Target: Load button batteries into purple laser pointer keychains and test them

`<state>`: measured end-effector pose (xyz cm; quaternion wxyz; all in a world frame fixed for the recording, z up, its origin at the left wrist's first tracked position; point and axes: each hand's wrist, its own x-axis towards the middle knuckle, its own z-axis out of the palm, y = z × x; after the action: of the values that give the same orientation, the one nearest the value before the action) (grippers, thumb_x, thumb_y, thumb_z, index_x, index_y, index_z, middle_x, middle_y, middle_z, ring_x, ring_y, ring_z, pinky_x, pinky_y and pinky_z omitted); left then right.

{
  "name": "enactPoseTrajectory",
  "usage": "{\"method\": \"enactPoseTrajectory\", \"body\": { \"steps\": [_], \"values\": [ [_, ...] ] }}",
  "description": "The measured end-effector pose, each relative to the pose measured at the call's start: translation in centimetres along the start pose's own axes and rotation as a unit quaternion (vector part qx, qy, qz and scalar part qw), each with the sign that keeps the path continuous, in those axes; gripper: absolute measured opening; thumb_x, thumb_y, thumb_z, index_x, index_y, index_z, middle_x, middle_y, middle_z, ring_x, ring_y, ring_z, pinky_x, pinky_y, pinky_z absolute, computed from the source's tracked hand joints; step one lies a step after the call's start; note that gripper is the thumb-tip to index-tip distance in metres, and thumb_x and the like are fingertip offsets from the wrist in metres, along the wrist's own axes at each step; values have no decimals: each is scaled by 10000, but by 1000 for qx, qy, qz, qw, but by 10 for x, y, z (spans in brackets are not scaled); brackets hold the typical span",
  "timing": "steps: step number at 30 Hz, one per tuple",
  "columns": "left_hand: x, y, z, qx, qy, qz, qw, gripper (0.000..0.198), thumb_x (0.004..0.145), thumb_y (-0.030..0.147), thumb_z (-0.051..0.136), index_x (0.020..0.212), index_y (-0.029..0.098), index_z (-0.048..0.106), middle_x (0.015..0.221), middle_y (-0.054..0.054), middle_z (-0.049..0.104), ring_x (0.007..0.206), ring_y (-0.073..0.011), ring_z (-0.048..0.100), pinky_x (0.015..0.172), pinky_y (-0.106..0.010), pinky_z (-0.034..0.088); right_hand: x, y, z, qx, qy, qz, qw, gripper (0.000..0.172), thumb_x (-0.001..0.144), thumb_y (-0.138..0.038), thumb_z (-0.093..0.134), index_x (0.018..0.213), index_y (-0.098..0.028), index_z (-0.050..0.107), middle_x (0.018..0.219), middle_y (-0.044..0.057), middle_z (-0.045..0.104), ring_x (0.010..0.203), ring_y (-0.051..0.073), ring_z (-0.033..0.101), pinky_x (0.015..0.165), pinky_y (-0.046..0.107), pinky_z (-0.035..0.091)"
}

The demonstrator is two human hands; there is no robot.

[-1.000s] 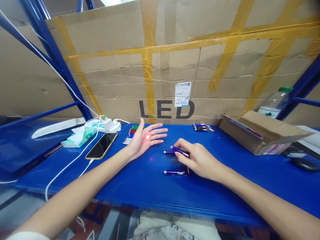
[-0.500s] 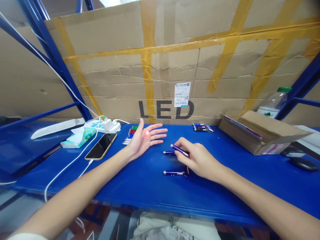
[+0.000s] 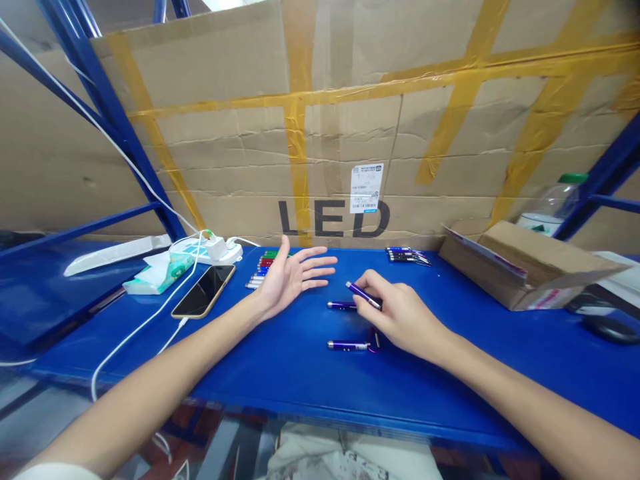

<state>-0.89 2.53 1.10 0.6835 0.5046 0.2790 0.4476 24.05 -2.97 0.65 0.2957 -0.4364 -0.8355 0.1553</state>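
Note:
My right hand (image 3: 403, 317) pinches a purple laser pointer (image 3: 361, 292) between thumb and fingers, its silver tip angled toward my left hand. Palm up and fingers spread, my left hand (image 3: 286, 283) holds nothing. A second purple pointer (image 3: 340, 305) lies on the blue table just below the held one, its right end hidden by my right hand. Nearer to me lies a third purple pointer (image 3: 347, 345) with a small cord at its end. Behind my left hand is a row of pointers (image 3: 255, 281) in several colours, partly covered.
Dark and purple pointers (image 3: 403, 255) lie at the back. To the right are an open cardboard box (image 3: 530, 267), a bottle (image 3: 550, 203) and a black mouse (image 3: 610, 329). At left are a phone (image 3: 204, 292), a tissue pack (image 3: 157, 273), a power strip (image 3: 233, 252) and white cables.
The bright red spot on my left palm is gone. My right hand and its laser pointer have shifted very slightly; my left hand keeps its pose.

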Motion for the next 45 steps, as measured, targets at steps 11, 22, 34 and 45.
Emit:
{"method": "enactPoseTrajectory", "body": {
  "steps": [11,22,34,45],
  "values": [
    [-1,1,3,-4,3,-4,1000,888,1045,803,227,1452,124,630,1535,-237,623,1349,-371,651,1076,-477,539,0,7,4,-54,-46,3,998,103,1055,-339,491,1052,-257,553,732,-18,687,610,195,601,617,287,301],
    [-1,1,3,-5,-1,-3,1000,902,1040,808,237,1461,111,627,1536,-249,618,1356,-378,645,1080,-483,536,0,3,3,-31,-66,-2,997,81,1031,-321,498,1019,-261,552,697,-28,659,590,191,587,608,285,300],
    [-1,1,1,-6,-15,-10,1000,892,1041,806,233,1452,122,632,1521,-243,633,1338,-380,658,1064,-483,543,0,0,3,-25,-59,21,998,95,1011,-331,507,989,-257,562,697,-21,675,594,191,582,607,293,312],
    [-1,2,2,2,-4,-13,1000,894,1043,805,204,1424,130,649,1510,-235,645,1329,-379,662,1049,-481,547,-1,-6,2,58,-64,16,996,121,1011,-349,535,937,-258,564,700,-39,645,615,173,562,611,286,343]
  ]
}}
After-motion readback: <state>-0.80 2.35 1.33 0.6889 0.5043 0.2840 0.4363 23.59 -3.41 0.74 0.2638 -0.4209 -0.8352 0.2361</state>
